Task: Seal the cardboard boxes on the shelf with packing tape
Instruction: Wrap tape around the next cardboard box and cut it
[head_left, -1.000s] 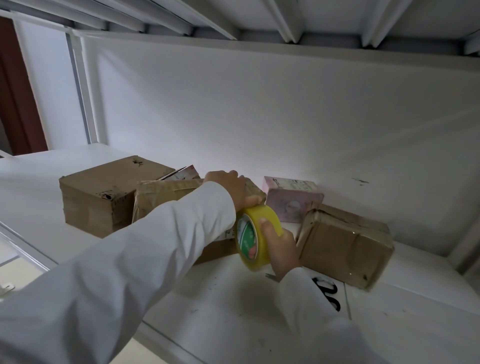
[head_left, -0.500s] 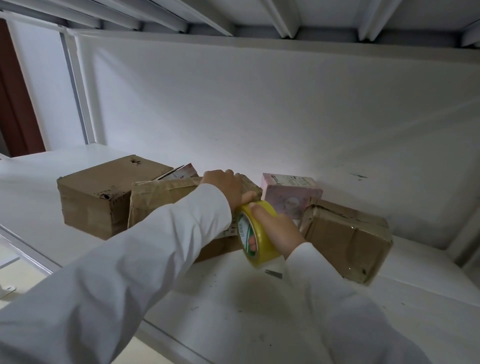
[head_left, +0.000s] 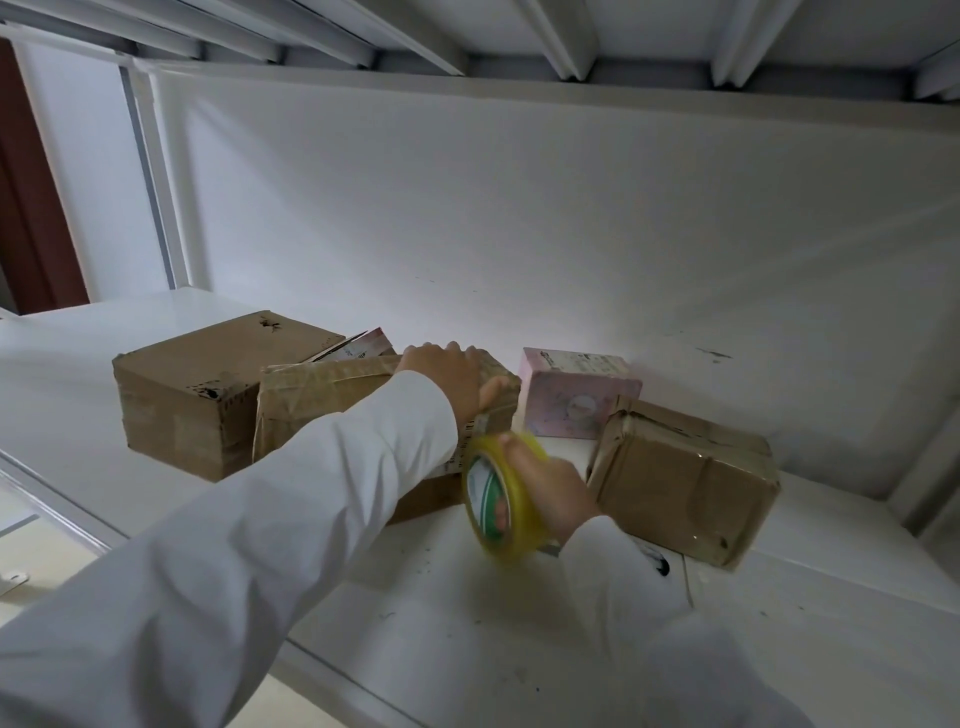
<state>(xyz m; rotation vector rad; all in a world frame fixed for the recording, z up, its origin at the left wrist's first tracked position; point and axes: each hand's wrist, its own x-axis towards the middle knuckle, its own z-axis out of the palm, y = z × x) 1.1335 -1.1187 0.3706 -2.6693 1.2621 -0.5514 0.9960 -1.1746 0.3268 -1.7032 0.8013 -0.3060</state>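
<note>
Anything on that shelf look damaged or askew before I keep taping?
Yes. The right-hand cardboard box sits skewed and tilted, its taped surface crumpled. The left box has dark scuffs or tears at its top corner and front edge. The middle box, pressed by the left hand, looks wrinkled. The pink box looks intact.

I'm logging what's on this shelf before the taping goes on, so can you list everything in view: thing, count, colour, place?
cardboard boxes: 3, brown; left box, middle box under the left hand, right box tilted at the right.
pink box: 1, pink, at the back between the middle and right boxes.
tape roll: 1, yellow with a green and white core label, in front of the middle box.
shelf: 1, white, scuffed, bearing all of it.
left hand: rests on the middle box's top, white sleeve.
right hand: grips the tape roll, white sleeve.
</note>
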